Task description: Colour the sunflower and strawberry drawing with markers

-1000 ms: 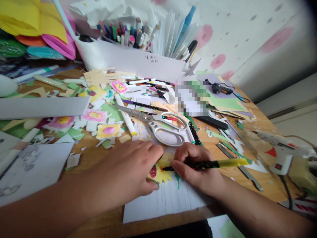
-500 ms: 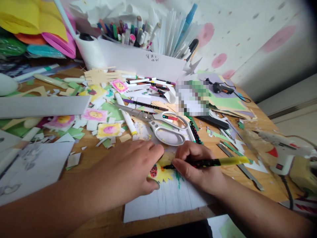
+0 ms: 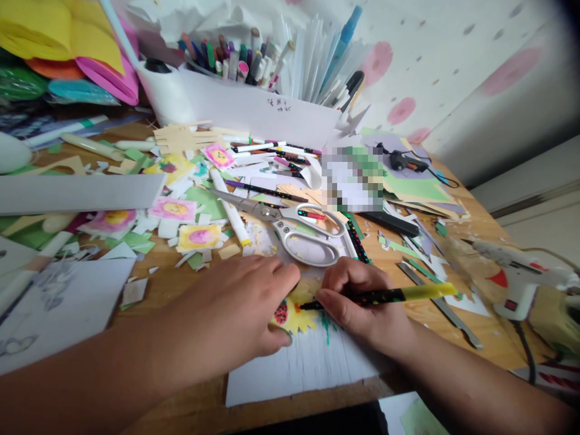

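My right hand (image 3: pixel 360 308) grips a black felt-tip pen (image 3: pixel 380 296) with a yellow end, fingers wrapped round its barrel. The pen's tip touches an orange spot on a small yellow paper piece (image 3: pixel 304 323) with a jagged edge. On that piece a red shape with dark dots shows. My left hand (image 3: pixel 254 302) holds the paper piece down, thumb at its near edge, with the other fingertips mostly hidden. Beneath lies a white sheet (image 3: pixel 290 374) with green marks. Silver scissors (image 3: pixel 290 226) rest just beyond both hands, blades pointing left.
Several paper scraps, loose pens and small painted cards (image 3: pixel 199 238) cover the table behind the hands. A hot glue gun (image 3: pixel 516 278) stands at the right, near a metal blade-like strip (image 3: pixel 446 311). A white holder (image 3: pixel 254 109) full of markers stands at the back.
Both hands stay in nearly the same place. The pen's yellow end has tipped up very slightly, its point still on the orange spot.
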{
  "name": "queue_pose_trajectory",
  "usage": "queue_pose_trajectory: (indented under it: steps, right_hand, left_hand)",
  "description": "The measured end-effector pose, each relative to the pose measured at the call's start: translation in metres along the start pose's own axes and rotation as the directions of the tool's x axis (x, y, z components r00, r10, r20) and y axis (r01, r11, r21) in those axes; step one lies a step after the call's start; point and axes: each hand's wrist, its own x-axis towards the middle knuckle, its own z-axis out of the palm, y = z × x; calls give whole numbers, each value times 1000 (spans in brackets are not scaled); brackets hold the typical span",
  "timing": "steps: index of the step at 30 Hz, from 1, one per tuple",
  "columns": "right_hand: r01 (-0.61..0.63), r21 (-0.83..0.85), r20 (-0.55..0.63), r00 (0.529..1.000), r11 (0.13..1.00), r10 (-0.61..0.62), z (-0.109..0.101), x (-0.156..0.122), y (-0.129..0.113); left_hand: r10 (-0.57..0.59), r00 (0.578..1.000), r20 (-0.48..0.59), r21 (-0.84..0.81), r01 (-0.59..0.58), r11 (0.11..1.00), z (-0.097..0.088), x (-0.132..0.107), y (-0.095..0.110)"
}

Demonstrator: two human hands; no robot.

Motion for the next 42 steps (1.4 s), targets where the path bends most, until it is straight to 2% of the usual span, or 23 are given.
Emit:
queue_pose_trajectory:
  steps: [25,29,34,42]
  right_hand:
    - [-50,25,-34,998,998,51,0,0,1]
    - [-8,-14,-26,1000,1000,7,0,1,2]
    - [-34,-26,-49,998,999,33,0,0,2]
    - [-9,-44,19,1000,999,10,-1,-1,1]
  left_hand:
    - [30,999,-31,9,-30,1000,2,2,-3]
    - [30,999,-34,6,-30,1000,1,4,-2]
    - [26,999,-25,16,-26,1000,1,3,-2]
    - [6,1000,-1,2,-6,1000,0,3,-1]
